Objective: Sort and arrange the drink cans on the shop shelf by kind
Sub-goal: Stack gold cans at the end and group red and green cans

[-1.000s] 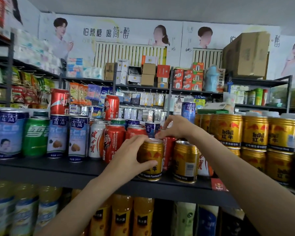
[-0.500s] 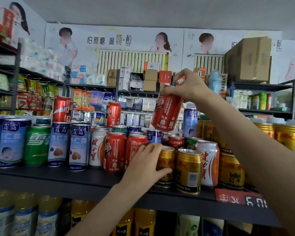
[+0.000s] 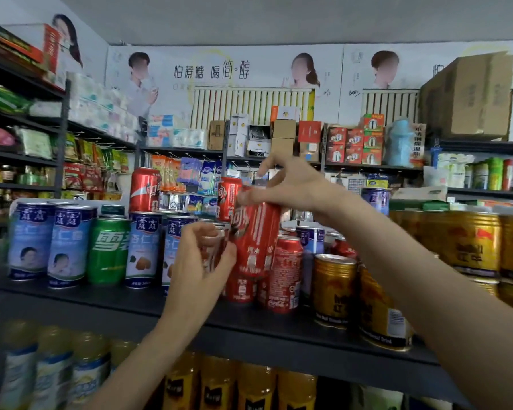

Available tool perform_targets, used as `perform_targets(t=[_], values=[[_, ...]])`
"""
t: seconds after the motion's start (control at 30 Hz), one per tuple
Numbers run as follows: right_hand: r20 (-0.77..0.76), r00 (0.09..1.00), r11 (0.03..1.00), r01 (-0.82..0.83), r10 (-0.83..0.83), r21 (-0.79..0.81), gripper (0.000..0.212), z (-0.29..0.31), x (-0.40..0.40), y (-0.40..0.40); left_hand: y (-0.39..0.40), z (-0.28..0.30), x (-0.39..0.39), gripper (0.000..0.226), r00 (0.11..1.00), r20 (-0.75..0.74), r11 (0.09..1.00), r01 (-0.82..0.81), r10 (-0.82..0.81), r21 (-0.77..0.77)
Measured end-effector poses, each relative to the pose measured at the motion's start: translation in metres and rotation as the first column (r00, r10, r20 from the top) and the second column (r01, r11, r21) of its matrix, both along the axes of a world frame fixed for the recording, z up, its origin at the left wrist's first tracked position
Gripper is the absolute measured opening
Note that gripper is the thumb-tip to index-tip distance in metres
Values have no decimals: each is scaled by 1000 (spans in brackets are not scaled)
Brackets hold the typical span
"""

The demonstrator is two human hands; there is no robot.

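My right hand (image 3: 288,184) pinches the top rim of a red cola can (image 3: 256,235) and holds it tilted in the air, in front of the red cola cans (image 3: 285,273) standing on the dark shelf (image 3: 101,303). Curled beside the can's lower left is my left hand (image 3: 202,258), with its thumb against the can's side. Whether it grips the can is unclear. Blue-and-white almond drink cans (image 3: 30,241) and a green soda can (image 3: 108,250) stand to the left. Gold energy-drink cans (image 3: 333,288) stand to the right.
More gold cans are stacked two high at the far right (image 3: 462,244). Two red cans (image 3: 144,189) sit on top of the back row. Yellow juice bottles (image 3: 216,383) fill the shelf below. Other shelves with snacks and boxes stand behind.
My right hand has lowered the red cola can leftward toward the red cans. My left hand has let go of the gold can and moved left to the red can's side.
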State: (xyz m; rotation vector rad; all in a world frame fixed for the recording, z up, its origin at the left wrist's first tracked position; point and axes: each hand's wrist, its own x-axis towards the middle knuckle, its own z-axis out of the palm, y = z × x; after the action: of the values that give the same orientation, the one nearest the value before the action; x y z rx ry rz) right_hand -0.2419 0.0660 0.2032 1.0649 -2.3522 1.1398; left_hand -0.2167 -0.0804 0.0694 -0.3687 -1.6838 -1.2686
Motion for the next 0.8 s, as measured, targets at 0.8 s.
perform_targets(t=[0.8], values=[[-180, 858, 746, 508, -480, 431, 49, -64, 11, -34, -47, -6, -37, 85, 981, -65, 742, -180, 182, -646]])
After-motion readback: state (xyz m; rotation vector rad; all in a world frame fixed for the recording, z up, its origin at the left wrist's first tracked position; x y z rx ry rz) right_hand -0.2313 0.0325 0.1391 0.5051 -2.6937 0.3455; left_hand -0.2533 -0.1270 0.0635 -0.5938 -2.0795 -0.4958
